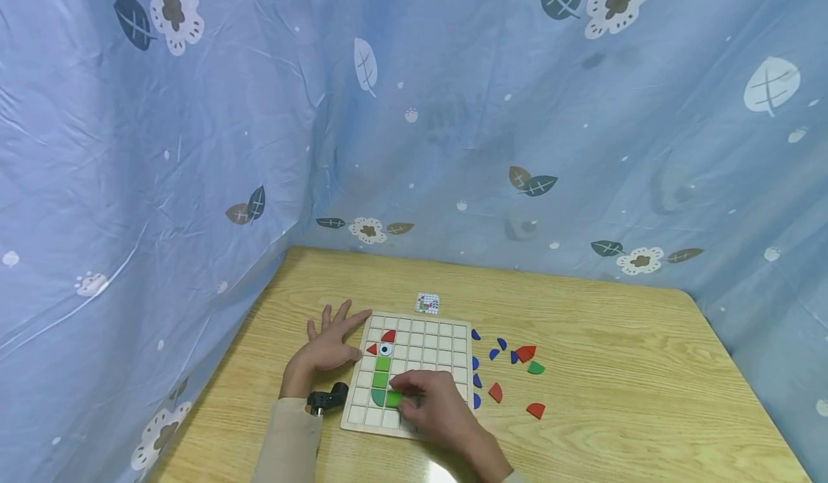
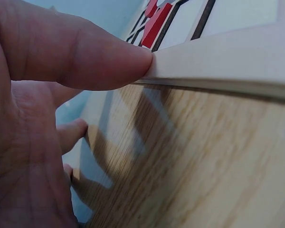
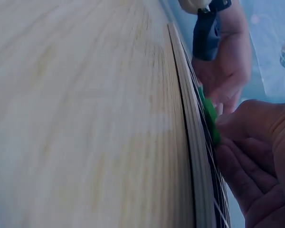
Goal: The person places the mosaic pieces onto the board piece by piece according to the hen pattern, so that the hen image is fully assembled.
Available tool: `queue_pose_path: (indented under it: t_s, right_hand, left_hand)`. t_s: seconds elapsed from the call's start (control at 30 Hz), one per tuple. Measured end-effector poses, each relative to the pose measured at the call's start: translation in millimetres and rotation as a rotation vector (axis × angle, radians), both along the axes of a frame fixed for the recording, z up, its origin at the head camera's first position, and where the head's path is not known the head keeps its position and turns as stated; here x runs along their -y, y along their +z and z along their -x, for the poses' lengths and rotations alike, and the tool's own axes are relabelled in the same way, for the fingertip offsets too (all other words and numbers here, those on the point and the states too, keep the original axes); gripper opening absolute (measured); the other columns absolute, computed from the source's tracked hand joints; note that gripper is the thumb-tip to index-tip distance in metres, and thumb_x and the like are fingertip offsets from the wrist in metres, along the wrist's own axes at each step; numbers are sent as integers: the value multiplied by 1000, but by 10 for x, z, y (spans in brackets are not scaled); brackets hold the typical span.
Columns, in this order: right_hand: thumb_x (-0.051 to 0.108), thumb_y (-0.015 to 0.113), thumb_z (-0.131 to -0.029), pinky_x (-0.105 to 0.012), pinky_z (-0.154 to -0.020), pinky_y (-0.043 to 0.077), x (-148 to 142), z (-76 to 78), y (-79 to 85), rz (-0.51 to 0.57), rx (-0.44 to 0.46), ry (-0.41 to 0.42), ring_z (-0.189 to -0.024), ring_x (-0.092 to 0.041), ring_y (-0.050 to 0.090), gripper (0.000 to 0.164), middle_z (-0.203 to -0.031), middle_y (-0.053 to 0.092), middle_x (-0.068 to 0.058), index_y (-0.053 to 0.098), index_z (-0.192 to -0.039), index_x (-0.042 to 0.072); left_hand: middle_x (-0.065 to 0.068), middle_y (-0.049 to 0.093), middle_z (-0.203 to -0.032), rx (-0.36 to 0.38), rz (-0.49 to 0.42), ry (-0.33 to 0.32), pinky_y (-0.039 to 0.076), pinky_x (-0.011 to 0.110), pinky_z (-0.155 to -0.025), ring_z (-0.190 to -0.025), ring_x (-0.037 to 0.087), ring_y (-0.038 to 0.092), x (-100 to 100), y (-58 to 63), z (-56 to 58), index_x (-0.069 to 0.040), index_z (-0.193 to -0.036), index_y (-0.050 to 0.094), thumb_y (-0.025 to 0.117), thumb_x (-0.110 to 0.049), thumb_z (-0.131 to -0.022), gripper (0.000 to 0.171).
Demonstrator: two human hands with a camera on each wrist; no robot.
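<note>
A pale wooden grid board (image 1: 436,341) lies on the table. On its left columns sit a red quarter-round tile (image 1: 389,336), a red triangle tile (image 1: 371,348), a round eye tile (image 1: 385,349), two green square tiles (image 1: 382,371) and a dark green quarter-round tile (image 1: 378,397). My right hand (image 1: 436,404) pinches a green square tile (image 1: 394,399) between thumb and fingers, beside the dark green one. My left hand (image 1: 328,345) has its fingers spread; in the left wrist view its thumb (image 2: 104,61) touches the board's edge.
Right of the board lie several blue half-round tiles (image 1: 477,381), several red tiles (image 1: 535,410) and a green tile (image 1: 535,368). A small picture card (image 1: 427,303) is behind the board. The black wrist camera (image 1: 328,398) is on my left wrist. A blue curtain (image 1: 440,109) borders the table (image 1: 614,368).
</note>
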State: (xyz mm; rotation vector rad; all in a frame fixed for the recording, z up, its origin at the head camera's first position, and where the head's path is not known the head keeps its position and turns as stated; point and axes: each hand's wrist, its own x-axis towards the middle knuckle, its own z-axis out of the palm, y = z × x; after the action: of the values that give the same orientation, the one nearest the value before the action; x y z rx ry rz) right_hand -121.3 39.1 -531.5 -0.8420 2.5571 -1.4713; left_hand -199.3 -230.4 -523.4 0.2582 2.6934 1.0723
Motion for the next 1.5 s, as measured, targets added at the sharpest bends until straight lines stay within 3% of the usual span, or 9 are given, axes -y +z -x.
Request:
queue_pose_path:
  t_s: [0.2,0.53,0.7,0.83,1.03,1.27,1.5]
  right_hand:
    - [-4,79,-88,-24,-88,63,21,7,-13,-78,-94,1,-97,-1,73,30,-110,84,1,83,-116,7]
    - [-5,81,-88,-27,-89,64,34,4,-23,-85,-122,-3,-99,-5,75,30,-110,84,0,83,-116,7]
    - [0,82,-90,-27,-93,63,23,7,-9,-109,-99,-6,-104,-4,75,30,-115,83,2,83,-119,9]
    - [4,82,-91,-28,-96,64,-58,-9,8,-56,-30,-8,-108,-7,77,29,-118,83,0,83,-120,9]
    - [15,86,-93,-31,-97,64,-364,-48,45,32,80,-40,-109,-17,80,28,-120,83,-1,83,-121,11]
    - [22,90,-91,-31,-96,64,-884,-122,76,2,56,-138,-105,-16,80,29,-117,84,4,84,-119,17]
    - [18,91,-89,-26,-83,64,-1472,-203,116,-2,46,-280,-98,-14,79,34,-113,85,1,83,-122,14]
  left_hand:
    - [25,8,-183,-2,-3,6,-19,84,-121,-165,59,-15,-4,-3,16,-20,-167,49,76,-10,-82,90]
    - [23,8,-184,2,-2,2,-19,84,-121,-165,58,-15,-2,-13,12,-20,-167,49,76,-10,-82,90]
    - [24,8,-184,3,-1,4,-19,84,-121,-165,59,-15,-1,-4,6,-20,-167,49,76,-10,-82,90]
    - [24,8,-183,4,-4,6,-20,84,-121,-165,59,-16,-3,3,7,-19,-167,48,76,-10,-82,89]
    - [24,7,-184,5,-11,-3,-20,83,-120,-165,59,-16,-6,6,7,-18,-168,47,75,-9,-82,90]
    - [25,6,-183,8,-27,-1,-22,83,-120,-165,59,-18,-22,17,4,-17,-167,47,74,-7,-80,92]
    - [25,6,-183,11,-16,7,-22,82,-120,-165,58,-18,-24,7,4,-17,-167,48,75,-8,-81,91]
